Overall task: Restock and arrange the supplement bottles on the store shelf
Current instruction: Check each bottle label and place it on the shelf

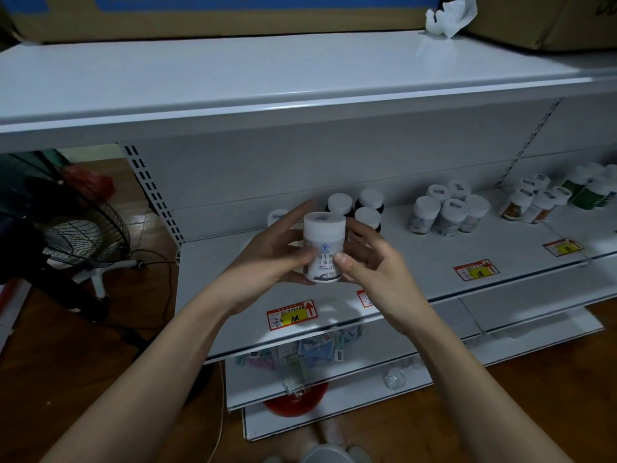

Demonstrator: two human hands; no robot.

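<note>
A white supplement bottle (324, 247) stands upright, cap up, label toward the camera, held above the white shelf (434, 259). The left hand (267, 259) and right hand (370, 262) each curl a grip around its sides. Bottle clusters (447, 213) stand behind; a floor fan (76, 228) sits left on wooden flooring.

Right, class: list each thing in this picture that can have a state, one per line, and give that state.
White bottle: upright, capped, held in front of the shelf, not yet placed.
Left hand: curled round the bottle's left side.
Right hand: thumb and fingers pinching the bottle's right side.
Dark bottles: upright, capped, clustered behind the hands.
White bottle group: upright, capped, standing close together.
Fan: on the floor; running or not, cannot tell.
</note>
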